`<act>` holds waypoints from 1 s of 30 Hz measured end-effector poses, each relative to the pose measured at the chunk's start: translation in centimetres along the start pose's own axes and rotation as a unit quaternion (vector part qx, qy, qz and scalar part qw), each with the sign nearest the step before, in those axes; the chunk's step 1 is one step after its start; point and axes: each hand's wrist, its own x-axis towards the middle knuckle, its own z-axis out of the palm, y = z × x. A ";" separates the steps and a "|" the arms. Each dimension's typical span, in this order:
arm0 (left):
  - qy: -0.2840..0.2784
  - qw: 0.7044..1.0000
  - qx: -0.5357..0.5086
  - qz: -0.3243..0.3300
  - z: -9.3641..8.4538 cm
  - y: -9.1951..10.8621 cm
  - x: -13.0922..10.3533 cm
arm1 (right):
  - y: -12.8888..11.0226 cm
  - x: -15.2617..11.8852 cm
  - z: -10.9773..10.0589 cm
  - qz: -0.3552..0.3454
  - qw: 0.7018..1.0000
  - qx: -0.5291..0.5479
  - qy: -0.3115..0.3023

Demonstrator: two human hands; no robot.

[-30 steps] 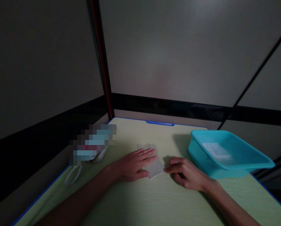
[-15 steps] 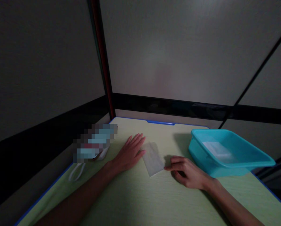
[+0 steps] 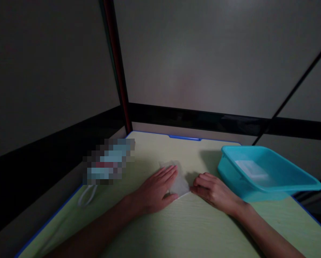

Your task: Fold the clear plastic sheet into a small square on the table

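Observation:
A thin, translucent whitish sheet [image 3: 180, 185], perhaps a small plastic bag, lies on the pale green tabletop [image 3: 176, 229]. My left hand [image 3: 159, 190] rests flat across its left part, fingers stretched out and covering much of it. At the sheet's near right corner, my right hand [image 3: 210, 188] is closed, with thumb and index finger pinching the corner. The other right fingers are curled in.
To the right stands a turquoise plastic basin [image 3: 235, 186] with a white flat item [image 3: 253, 169] inside. A blurred-out bluish object [image 3: 109, 159] lies on the left, with a white loop [image 3: 87, 195] beside it. Wall panels [image 3: 203, 71] rise behind the table.
My left hand has slid right and nearer, from beside the sheet onto it. The fingers of my right hand have closed on the sheet's corner.

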 end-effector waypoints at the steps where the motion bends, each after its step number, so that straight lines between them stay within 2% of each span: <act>1: -0.005 1.000 -0.002 0.000 0.1 -0.1 0.0 | 0.0 0.1 0.0 0.000 1.000 -0.004 -0.003; 9: -0.033 0.999 0.012 0.002 0.0 -0.1 0.0 | -0.3 0.3 -0.4 -0.016 0.999 -0.043 -0.017; 19: -0.031 0.999 0.002 0.009 0.0 -0.2 0.1 | -0.6 0.4 -0.3 -0.036 0.996 -0.080 -0.019; 22: -0.022 1.000 -0.010 0.012 0.0 -0.2 0.0 | -0.7 0.4 -0.3 -0.039 0.996 -0.073 -0.017; 26: -0.001 0.999 -0.023 0.022 0.1 -0.2 0.0 | -1.0 0.5 -0.6 -0.003 0.999 -0.026 -0.018; 30: 0.056 0.996 -0.063 0.011 -0.1 -0.1 0.3 | -1.3 0.4 -1.0 -0.010 0.999 0.032 -0.028</act>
